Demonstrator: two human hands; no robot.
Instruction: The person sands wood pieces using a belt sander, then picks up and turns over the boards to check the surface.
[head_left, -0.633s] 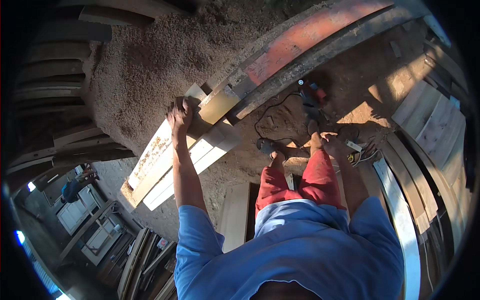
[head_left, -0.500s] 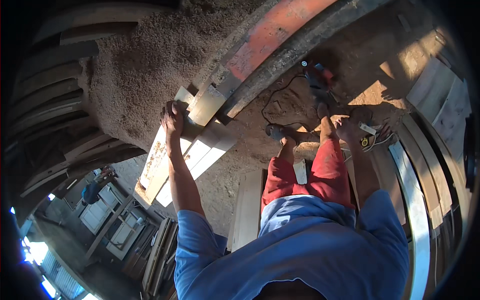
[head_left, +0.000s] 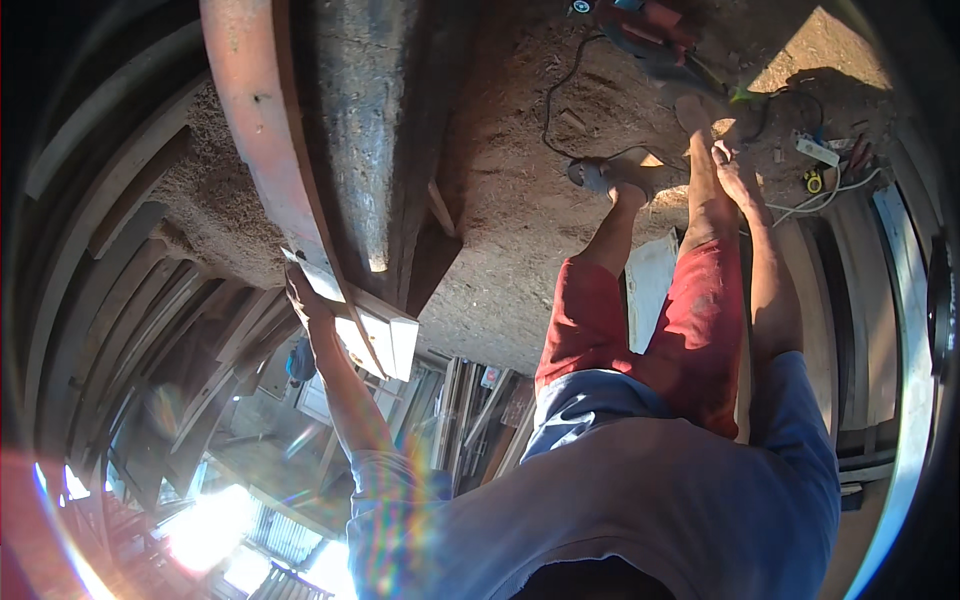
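My left hand [head_left: 308, 298] is at the near end of a pale wooden board [head_left: 385, 338], its fingers closed along the left edge. The undersides of the fingers are hidden. That board lies at the end of a long reddish beam [head_left: 262, 140], beside a dark, worn beam [head_left: 352, 130]. My right hand [head_left: 737, 182] hangs beside my right shin, fingers loosely apart, with nothing visible in it. A red and black power tool [head_left: 652, 32] lies on the ground beyond my feet, a black cord [head_left: 548, 118] looping from it.
A yellow tape measure [head_left: 813, 181] and a white power strip [head_left: 817, 150] lie right of my right hand. Stacked planks [head_left: 862, 300] line the right side; more boards [head_left: 110, 300] stand at left. Sawdust [head_left: 225, 200] is heaped beside the beam. Bright light glares at lower left.
My view has swung round, so the beams now run more upright in the picture. My left hand stays on the wood. The right hand has moved further forward along my shin.
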